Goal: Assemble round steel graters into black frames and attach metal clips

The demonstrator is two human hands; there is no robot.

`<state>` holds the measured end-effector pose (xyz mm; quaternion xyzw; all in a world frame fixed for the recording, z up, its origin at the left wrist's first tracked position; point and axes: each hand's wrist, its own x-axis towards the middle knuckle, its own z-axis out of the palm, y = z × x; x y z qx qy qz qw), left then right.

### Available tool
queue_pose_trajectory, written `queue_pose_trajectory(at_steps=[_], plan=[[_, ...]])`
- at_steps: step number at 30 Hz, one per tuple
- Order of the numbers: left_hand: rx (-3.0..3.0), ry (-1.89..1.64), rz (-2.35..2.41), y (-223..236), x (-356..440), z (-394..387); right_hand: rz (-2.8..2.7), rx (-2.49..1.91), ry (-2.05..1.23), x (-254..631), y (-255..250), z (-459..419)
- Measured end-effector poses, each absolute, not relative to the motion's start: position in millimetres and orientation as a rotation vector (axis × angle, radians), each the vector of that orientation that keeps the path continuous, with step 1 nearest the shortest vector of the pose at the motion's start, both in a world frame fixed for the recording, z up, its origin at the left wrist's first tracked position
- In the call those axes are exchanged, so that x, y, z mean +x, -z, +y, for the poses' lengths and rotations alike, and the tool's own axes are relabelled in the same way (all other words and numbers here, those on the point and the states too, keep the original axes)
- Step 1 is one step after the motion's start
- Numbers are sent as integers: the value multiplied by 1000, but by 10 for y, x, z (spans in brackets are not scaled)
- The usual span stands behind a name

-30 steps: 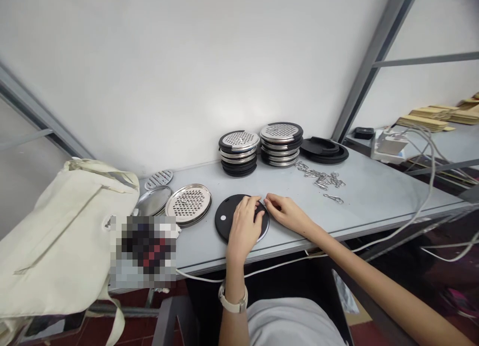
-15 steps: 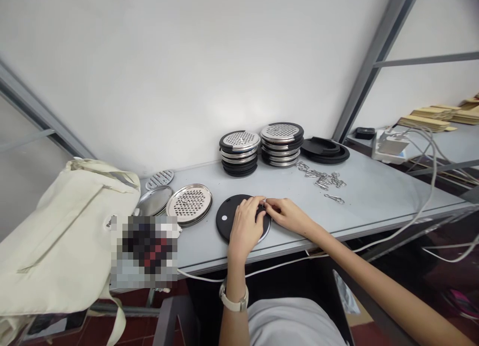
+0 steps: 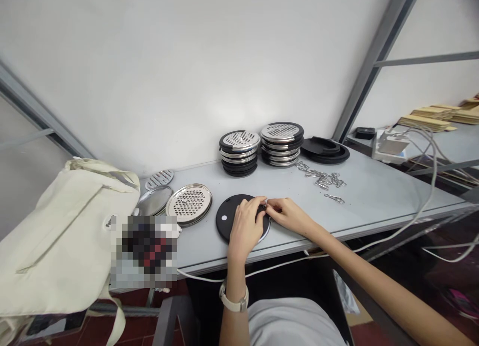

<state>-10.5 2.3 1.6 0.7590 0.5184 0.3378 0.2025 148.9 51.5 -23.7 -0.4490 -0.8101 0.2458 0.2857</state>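
A round black disc [image 3: 229, 229] with a white dot and a thin silver rim lies flat near the table's front edge. My left hand [image 3: 247, 223] rests over its right half, fingers bent around the edge and thumb drawn in, holding it. At the disc's upper right edge, my right hand [image 3: 282, 212] pinches a small metal clip; only a silver bit shows between the fingertips, the rest is hidden. Several loose metal clips [image 3: 325, 180] lie to the right, and a single clip [image 3: 334, 198] sits closer to me.
Two stacks, a left stack [image 3: 239, 154] and a right stack [image 3: 282, 145], hold round graters and black rings. Black lids [image 3: 325, 150] lie beside them. To the left are a grater plate [image 3: 189, 204], a plain metal disc [image 3: 154, 200] and a cream bag [image 3: 63, 241]. A white cable [image 3: 419, 208] crosses the front.
My right fingertips have shifted slightly at the disc's edge, with the silver bit between them. My left hand and the disc stay nearly in place.
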Motion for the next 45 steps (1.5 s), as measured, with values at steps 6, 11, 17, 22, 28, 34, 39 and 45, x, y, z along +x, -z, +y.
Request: queue_pose_trajectory(at_steps=[6,11,17,22,28,34,39,45], plan=[[2122,-935,1459,-26,-102,19,-2164,-1201,-646,1485,223,506],[2138,-930,1465,-24,-101,18,-2165,-1208,-642,1493,239,511],[2148,-943,1451,-20,-103,18,-2171,-1212,-628,1493,251,516],[2144,-945,1449,-27,-104,18,-2175,-1209,-621,1494,260,514],[2132,-939,1450,-20,-101,23,-2170,-1227,-611,1490,261,508],[2117,-935,1443,-7,-110,32,-2194,-1201,-611,1488,261,505],[2110,-943,1432,-9,-116,41,-2201,-1177,-606,1496,276,515],[2104,-943,1428,-8,-118,48,-2180,-1180,-649,1495,286,525]])
